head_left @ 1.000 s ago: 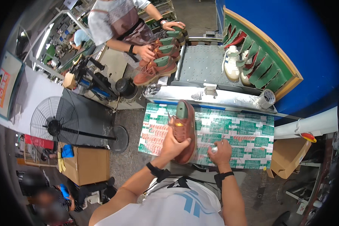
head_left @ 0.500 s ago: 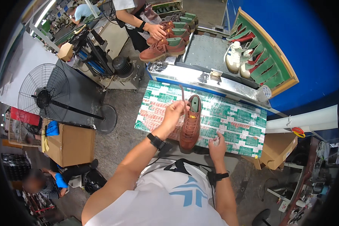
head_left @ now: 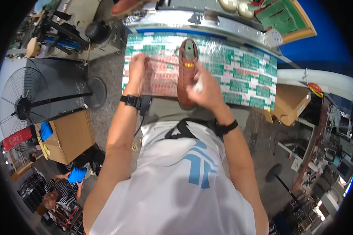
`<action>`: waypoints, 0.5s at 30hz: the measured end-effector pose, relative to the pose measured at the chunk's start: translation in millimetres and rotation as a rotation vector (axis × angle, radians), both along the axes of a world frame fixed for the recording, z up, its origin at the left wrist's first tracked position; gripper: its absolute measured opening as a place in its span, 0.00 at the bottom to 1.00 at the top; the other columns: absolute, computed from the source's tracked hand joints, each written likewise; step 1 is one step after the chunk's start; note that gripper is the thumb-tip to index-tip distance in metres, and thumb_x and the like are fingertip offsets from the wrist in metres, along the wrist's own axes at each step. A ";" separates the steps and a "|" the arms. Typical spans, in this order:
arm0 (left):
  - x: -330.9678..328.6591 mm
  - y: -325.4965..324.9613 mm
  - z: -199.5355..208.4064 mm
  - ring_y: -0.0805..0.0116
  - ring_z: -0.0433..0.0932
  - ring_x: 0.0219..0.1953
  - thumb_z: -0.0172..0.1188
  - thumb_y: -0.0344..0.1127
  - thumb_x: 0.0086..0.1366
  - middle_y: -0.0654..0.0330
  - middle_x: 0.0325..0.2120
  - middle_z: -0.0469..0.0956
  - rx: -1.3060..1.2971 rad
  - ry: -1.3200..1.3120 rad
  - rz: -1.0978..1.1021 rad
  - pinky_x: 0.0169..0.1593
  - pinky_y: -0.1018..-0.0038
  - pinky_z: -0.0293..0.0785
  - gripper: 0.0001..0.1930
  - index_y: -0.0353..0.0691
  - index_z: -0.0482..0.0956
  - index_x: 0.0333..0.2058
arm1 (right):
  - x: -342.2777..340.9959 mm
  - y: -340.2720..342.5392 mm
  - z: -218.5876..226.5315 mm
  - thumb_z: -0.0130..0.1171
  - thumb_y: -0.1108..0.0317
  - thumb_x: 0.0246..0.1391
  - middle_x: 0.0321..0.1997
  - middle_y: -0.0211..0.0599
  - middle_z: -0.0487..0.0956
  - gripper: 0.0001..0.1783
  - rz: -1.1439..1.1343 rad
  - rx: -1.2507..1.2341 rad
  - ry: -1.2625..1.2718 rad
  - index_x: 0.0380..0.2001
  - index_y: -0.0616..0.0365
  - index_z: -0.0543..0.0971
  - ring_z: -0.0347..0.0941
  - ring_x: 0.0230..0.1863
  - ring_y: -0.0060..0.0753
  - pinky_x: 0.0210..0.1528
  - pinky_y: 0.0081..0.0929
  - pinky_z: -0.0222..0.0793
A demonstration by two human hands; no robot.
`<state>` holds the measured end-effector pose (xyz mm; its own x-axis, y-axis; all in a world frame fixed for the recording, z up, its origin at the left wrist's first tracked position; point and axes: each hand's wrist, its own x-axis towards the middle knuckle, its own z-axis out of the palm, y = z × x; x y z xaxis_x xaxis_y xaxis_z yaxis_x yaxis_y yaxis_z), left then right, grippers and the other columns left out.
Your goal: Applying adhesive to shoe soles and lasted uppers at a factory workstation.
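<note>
A reddish-brown lace-up shoe (head_left: 187, 74) with a green shoe last inside lies on a bench top covered in green-and-white printed sheeting (head_left: 245, 74). Its toe points toward me. My left hand (head_left: 136, 70) is closed in a pinch, left of the shoe, and draws a brown shoelace (head_left: 161, 60) out sideways from the eyelets. My right hand (head_left: 208, 89) is curled against the shoe's right side, thumb over the front and forefinger up near the tongue. Something white shows at its fingers; I cannot make out what it is.
A metal conveyor edge (head_left: 231, 24) runs behind the bench, with white shoes (head_left: 245, 9) and a green rack (head_left: 280, 21) beyond. Left stand a floor fan (head_left: 23, 107), a cardboard box (head_left: 72, 137) and a seated person (head_left: 62, 194) holding something blue. Another carton (head_left: 290, 103) is right.
My left hand has moved left from above the shoe, stretching the shoelace sideways. My right hand has come from the bench's front edge onto the shoe. The view has tilted down.
</note>
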<state>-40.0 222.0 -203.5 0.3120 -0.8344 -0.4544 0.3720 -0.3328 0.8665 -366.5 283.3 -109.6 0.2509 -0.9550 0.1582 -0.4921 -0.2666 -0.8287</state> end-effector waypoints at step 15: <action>-94.2 -61.8 70.3 0.50 0.87 0.53 0.75 0.48 0.65 0.42 0.58 0.85 -0.220 -0.635 -0.835 0.57 0.61 0.83 0.36 0.33 0.78 0.66 | 18.5 20.6 5.1 0.79 0.57 0.46 0.45 0.49 0.82 0.52 0.142 -0.136 0.334 0.72 0.70 0.71 0.81 0.44 0.52 0.48 0.49 0.78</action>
